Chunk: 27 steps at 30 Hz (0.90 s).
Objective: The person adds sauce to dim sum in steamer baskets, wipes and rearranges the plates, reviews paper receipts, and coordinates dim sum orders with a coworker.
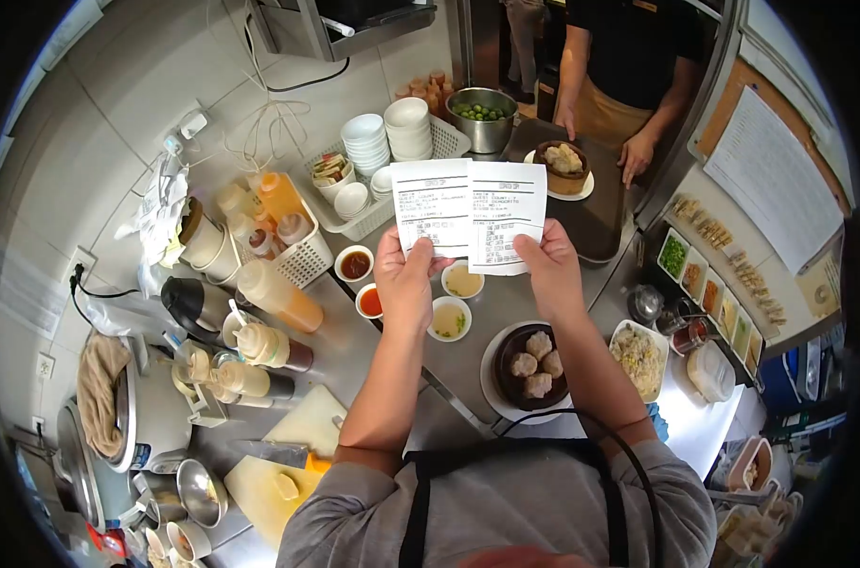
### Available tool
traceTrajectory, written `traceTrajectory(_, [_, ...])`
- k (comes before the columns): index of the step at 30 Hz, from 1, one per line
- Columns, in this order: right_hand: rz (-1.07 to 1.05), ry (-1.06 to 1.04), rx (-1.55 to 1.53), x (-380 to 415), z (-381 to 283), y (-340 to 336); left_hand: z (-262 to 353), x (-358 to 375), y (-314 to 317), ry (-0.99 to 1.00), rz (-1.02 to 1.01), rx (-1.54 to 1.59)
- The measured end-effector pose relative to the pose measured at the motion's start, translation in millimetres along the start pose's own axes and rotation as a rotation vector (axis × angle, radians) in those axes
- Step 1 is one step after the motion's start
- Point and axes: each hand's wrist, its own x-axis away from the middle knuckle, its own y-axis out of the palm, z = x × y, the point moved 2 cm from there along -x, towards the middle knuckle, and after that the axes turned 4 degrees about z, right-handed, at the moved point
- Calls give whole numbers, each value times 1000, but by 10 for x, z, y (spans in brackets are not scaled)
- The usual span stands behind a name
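Two printed paper slips are held up side by side over the counter. My left hand (pixel 407 275) pinches the left order slip (pixel 432 199) at its lower edge, thumb in front. The right order slip (pixel 508 204) is gripped the same way by my right hand (pixel 549 268). Below them are small bowls of pale broth (pixel 451 319) with green bits, a bowl of orange-red sauce (pixel 368 301) and a bowl of dark sauce (pixel 354 264). Near my right forearm, a dark round steamer (pixel 522 393) with several dumplings sits on a white plate.
Across the counter, a co-worker's hands (pixel 636 156) are at a brown tray (pixel 600 222) bearing a dumpling steamer (pixel 562 161). Sauce bottles (pixel 278 296) line the left. A knife (pixel 264 452) lies by cutting boards (pixel 259 492). A rice dish (pixel 640 358) stands right.
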Motion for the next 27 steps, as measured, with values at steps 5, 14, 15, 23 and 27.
traceTrajectory(5, [-7, -14, -17, 56, 33, -101, -45, 67, 50, -25, -14, -25])
traceTrajectory(14, [11, -17, -28, 97, 60, -124, -44, 74, 82, -57, -30, 32])
traceTrajectory(15, [8, -24, -31, 91, 64, -124, -53, 64, 77, -61, -33, 23])
traceTrajectory(23, [27, -5, -34, 88, 117, -102, -118, 23, 18, -73, -27, 11])
traceTrajectory(27, [25, 3, -26, 102, 96, -75, -131, 31, 1, -80, -14, 4])
